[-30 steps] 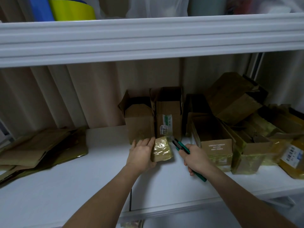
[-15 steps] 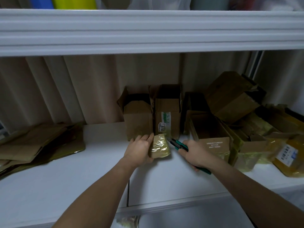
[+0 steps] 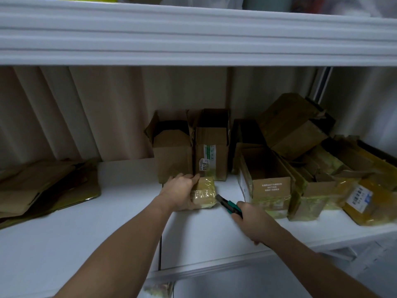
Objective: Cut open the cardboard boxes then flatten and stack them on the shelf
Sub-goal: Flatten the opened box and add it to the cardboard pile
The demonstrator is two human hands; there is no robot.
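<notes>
Item: small taped box [image 3: 204, 193], centre frame on white shelf [image 3: 111, 229]; likely light, stiff, with slick tape. Left hand [image 3: 181, 193] grips its left side, the sensible hold. Right hand [image 3: 252, 220] curls round green utility knife [image 3: 228, 204], tip beside box. Open boxes [image 3: 266, 181] right; flattened stack [image 3: 43, 188] left; curtain behind.

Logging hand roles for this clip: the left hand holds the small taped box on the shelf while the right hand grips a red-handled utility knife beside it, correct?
Nearly: the head view shows the utility knife has a green handle, not red. The rest stands.
</notes>
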